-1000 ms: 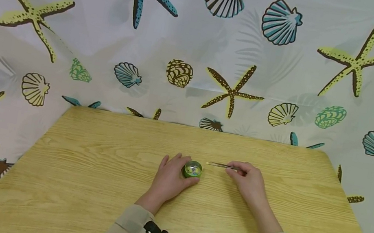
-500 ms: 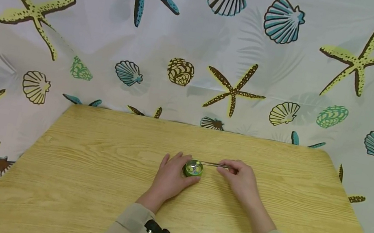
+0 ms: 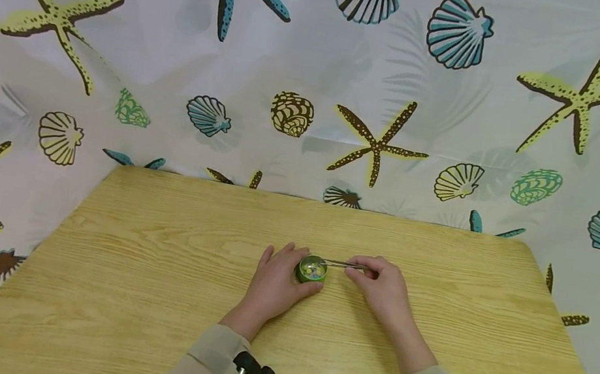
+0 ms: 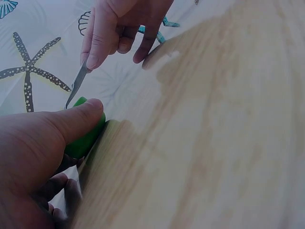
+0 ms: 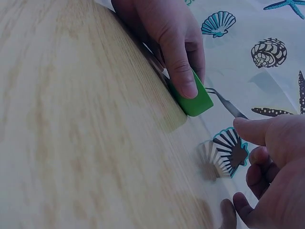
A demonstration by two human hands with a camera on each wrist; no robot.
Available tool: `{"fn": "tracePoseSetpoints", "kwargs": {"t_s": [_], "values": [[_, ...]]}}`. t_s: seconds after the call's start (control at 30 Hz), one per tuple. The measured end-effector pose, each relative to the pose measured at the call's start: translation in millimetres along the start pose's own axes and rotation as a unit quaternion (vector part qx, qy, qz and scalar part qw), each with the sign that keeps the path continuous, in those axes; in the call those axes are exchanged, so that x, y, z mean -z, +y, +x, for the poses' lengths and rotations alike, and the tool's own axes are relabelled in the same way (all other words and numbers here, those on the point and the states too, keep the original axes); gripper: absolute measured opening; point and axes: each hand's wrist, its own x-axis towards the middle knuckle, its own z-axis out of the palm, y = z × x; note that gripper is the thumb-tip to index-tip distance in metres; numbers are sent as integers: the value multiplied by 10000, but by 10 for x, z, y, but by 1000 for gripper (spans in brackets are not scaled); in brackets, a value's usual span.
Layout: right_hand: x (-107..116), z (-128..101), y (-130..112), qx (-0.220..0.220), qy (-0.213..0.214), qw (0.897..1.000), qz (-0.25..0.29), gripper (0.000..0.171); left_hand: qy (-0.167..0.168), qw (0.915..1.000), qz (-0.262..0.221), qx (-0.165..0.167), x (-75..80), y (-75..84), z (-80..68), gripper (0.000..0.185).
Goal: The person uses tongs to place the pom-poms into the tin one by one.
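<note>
A small round green container (image 3: 311, 279) stands on the table in the head view, with several tiny yellow, white and bluish pieces in it. My left hand (image 3: 277, 286) grips it from the left, the thumb along its near side. My right hand (image 3: 384, 294) pinches a pair of metal tweezers (image 3: 343, 264) level, their tips over the container's far right rim. In the right wrist view, the bent tips of the tweezers (image 5: 228, 104) stand slightly apart beside the green wall (image 5: 202, 104). The container's inside is hidden in both wrist views.
The wood-grain table (image 3: 139, 292) stretches to both sides of the hands. A white cloth (image 3: 273, 63) printed with starfish and shells hangs behind and beside it. Black wrist mounts (image 3: 255, 373) sit on both sleeves.
My right hand has moved left, bringing the tweezers from beside the container to over its rim. The small yellow piece at their tips earlier no longer shows there. My left hand keeps its grip.
</note>
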Motion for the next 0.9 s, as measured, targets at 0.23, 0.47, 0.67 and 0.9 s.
{"fn": "tracePoseSetpoints", "kwargs": {"t_s": [0.23, 0.47, 0.67, 0.9], "values": [[21, -14, -16, -57, 67, 10000, 5, 17, 37, 10000, 27, -41, -16, -10, 13, 73], [76, -6, 21, -23, 186, 9998, 30, 17, 38, 10000, 13, -55, -8, -4, 10, 73], [150, 5, 75, -57, 372, 9993, 38, 17, 75, 9999, -11, -87, -27, -20, 23, 74], [256, -9, 135, -193, 471, 9986, 172, 17, 75, 9999, -40, -80, -24, -19, 19, 73]]}}
